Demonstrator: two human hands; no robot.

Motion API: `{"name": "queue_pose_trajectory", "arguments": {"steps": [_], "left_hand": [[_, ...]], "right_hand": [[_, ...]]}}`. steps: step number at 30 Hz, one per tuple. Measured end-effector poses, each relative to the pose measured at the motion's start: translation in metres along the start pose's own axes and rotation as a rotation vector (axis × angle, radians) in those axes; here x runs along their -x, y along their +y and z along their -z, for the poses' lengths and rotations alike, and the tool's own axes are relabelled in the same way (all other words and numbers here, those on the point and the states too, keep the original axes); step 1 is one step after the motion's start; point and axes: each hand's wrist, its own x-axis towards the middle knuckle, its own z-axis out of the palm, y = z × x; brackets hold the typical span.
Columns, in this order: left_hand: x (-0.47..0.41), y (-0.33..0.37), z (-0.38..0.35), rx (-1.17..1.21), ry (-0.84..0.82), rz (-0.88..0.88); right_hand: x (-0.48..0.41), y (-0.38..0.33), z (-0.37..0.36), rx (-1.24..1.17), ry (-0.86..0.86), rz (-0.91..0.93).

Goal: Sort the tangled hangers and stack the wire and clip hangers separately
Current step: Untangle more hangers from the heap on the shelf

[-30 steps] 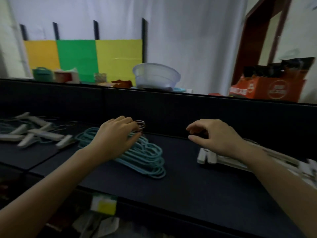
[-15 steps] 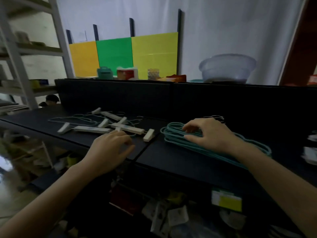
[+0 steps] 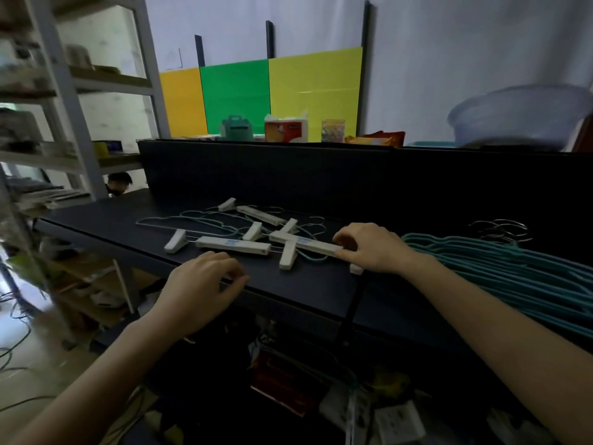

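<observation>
A tangle of white clip hangers (image 3: 233, 245) and thin teal wire hangers (image 3: 192, 220) lies on the black table (image 3: 106, 220), left of centre. To the right sits a neat stack of teal wire hangers (image 3: 513, 271), its metal hooks (image 3: 500, 229) pointing toward the back panel. My right hand (image 3: 373, 248) pinches the right end of one white clip hanger (image 3: 303, 244) at the edge of the tangle. My left hand (image 3: 202, 284) hovers at the table's front edge with loosely curled fingers, holding nothing, just short of the nearest clip hanger.
A black back panel (image 3: 321, 175) walls the table's far side. Behind it stand a clear bowl (image 3: 519, 117), small boxes and coloured boards. A metal shelf rack (image 3: 64, 91) stands left. A person's head (image 3: 119, 183) shows behind the table's corner. Clutter fills the space under the table.
The view has swung left. My right hand left the teal wire stack and took the end of a white clip hanger. My left hand moved forward toward the tangle.
</observation>
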Motion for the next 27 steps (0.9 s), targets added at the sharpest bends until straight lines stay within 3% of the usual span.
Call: {"name": "queue_pose_trajectory", "arguments": {"steps": [13, 23, 27], "left_hand": [[-0.076, -0.113, -0.034, 0.005, -0.088, -0.085], [-0.111, -0.163, -0.061, 0.138, -0.293, -0.217], [-0.121, -0.174, -0.068, 0.244, -0.372, -0.275]], "right_hand": [[-0.107, -0.013, -0.020, 0.190, -0.309, -0.106], [-0.105, -0.008, -0.025, 0.079, -0.307, -0.117], [-0.097, -0.012, -0.017, -0.010, -0.209, -0.146]]}}
